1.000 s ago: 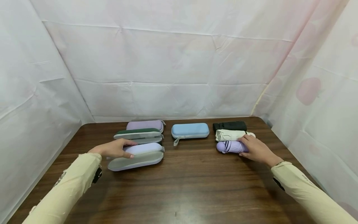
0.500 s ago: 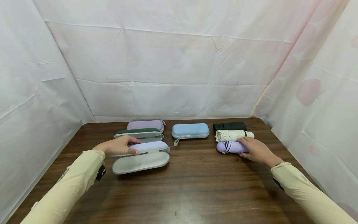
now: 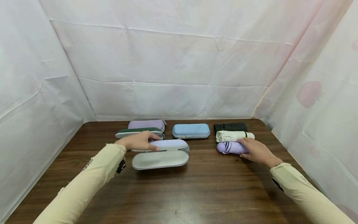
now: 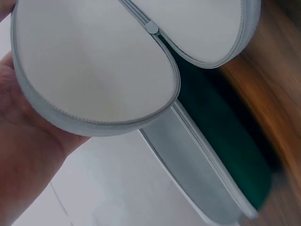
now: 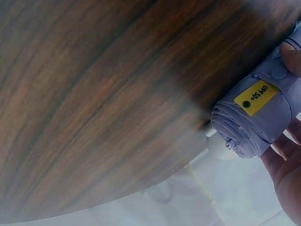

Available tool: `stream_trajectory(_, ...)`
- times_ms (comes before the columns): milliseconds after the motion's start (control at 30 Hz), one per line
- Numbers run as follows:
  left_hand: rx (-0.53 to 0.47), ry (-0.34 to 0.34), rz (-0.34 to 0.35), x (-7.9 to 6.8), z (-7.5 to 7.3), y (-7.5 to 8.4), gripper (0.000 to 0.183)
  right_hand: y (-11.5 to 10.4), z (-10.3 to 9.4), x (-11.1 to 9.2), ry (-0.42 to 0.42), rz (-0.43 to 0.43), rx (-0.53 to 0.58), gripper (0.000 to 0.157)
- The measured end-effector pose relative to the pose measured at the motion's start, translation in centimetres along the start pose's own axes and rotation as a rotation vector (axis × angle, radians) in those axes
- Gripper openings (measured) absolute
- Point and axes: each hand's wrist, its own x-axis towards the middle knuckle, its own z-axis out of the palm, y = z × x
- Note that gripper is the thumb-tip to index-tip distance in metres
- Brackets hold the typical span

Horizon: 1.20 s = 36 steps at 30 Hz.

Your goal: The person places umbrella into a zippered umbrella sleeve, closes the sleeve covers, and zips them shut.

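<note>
My left hand (image 3: pixel 139 141) grips a pale lavender zip case (image 3: pixel 160 159) by its far half. The case hangs unzipped, its light inner lining facing me and a shadow beneath it. In the left wrist view the lining (image 4: pixel 94 66) and the zip pull (image 4: pixel 152 27) show close up, while most of the fingers are hidden behind the case. On the right, my right hand (image 3: pixel 257 151) holds a folded purple umbrella (image 3: pixel 229 147) lying on the table, thumb on the near side. Its yellow tag (image 5: pixel 256 98) reads UPF50+ in the right wrist view.
Behind the left hand lie a dark green unzipped case (image 3: pixel 134 132) and a purple case (image 3: pixel 146 124). A blue case (image 3: pixel 191 129) sits at back centre. White (image 3: pixel 230 136) and black (image 3: pixel 230 127) folded umbrellas lie beyond the purple one. Sheeting (image 3: pixel 167 62) encloses the table.
My left hand has carried the pale lavender case to the right, away from the left side, and it has swung wider apart. My right hand and the purple umbrella have stayed put.
</note>
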Motion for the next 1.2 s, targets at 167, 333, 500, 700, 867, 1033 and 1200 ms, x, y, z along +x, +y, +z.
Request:
stream_trajectory(167,-0.037,-0.009,0.034,2.0,1.0,1.8,0.05,0.1,0.2,0.0,-0.002,0.006,-0.002,0.056)
stream_trajectory(333,-0.063,-0.037,0.064,4.2,2.4,3.4,0.05,0.1,0.7,-0.2,0.007,0.018,-0.021,0.057)
stream_trajectory(500,-0.031,-0.04,0.094,5.9,3.2,4.5,0.051,-0.1,0.8,-0.2,0.023,0.007,-0.042,0.057)
stream_trajectory(700,-0.073,-0.05,0.111,7.2,4.2,4.9,0.05,-0.2,0.8,-0.2,0.05,-0.006,-0.058,0.056)
stream_trajectory(867,-0.09,-0.049,0.111,7.6,5.2,4.8,0.048,-0.4,0.9,-0.3,0.047,-0.013,-0.052,0.056)
stream_trajectory(1033,-0.093,-0.037,0.102,7.5,5.6,4.8,0.045,-0.4,1.2,-0.3,0.063,-0.027,-0.078,0.054)
stream_trajectory(1200,-0.08,-0.027,0.117,7.6,5.6,4.6,0.045,-0.4,1.1,-0.3,0.07,-0.023,-0.098,0.052)
